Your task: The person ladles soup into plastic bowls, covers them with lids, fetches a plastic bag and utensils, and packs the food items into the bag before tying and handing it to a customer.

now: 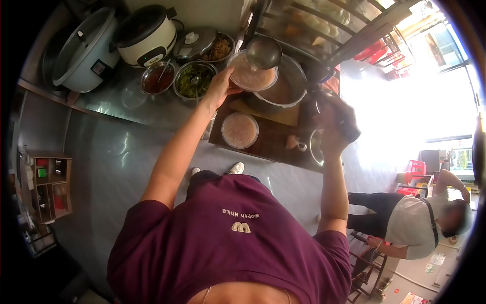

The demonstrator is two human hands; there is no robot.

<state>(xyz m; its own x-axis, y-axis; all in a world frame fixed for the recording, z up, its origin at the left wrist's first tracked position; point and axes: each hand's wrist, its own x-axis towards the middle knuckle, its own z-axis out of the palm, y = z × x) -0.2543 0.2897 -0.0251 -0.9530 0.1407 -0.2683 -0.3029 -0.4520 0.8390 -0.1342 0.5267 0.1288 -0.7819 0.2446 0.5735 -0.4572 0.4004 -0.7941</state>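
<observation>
My left hand (pixel 219 91) grips the rim of a round clear plastic bowl (pixel 251 80) filled with pale, pinkish-brown porridge-like food. A metal ladle (pixel 264 52) is tilted over that bowl. My right hand (pixel 335 124), smeared by motion, is closed at the handle side of the ladle. Partly beneath the held bowl stands a large metal pot (pixel 291 83) with similar food inside. Another plastic bowl (pixel 240 130) of the same food rests on the brown counter (pixel 273 152), below my left hand.
Left of my hand are a bowl of green vegetables (pixel 188 90), a bowl of red sauce (pixel 152 87), a bowl of brown topping (pixel 218 53), a rice cooker (pixel 144 43) and a grey cooker (pixel 83 55). A slatted rack (pixel 329 23) borders the back. Another person (pixel 405 220) stands at right.
</observation>
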